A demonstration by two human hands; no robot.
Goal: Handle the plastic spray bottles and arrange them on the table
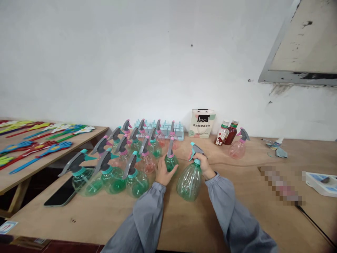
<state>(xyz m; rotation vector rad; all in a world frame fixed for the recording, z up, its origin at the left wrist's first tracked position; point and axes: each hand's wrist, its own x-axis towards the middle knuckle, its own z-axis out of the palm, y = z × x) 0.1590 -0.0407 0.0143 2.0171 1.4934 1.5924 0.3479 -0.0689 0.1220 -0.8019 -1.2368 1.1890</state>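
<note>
two wrinkled grey-blue cloth sleeves [149, 218] reach over one flat, wood-toned tabletop [189, 226]. the right hand [201, 161] is clamped around the neck of one ribbed, bulging, green-tinted clear plastic spray bottle [188, 184], mid-table. the left hand [165, 172] curls around one pink-collared green plastic spray bottle [172, 162], beside thirteen grey-triggered green and pink plastic bottles [114, 181]. one rounded pink spray bottle [237, 149] stands apart, near two dark red, white-and-green-topped bottles [231, 134] and one printed, pale paper bag [202, 129].

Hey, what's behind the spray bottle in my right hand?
Beyond the spray bottle, the table and a paper bag near the wall show. Whatever your right hand covers can't be seen.
</note>
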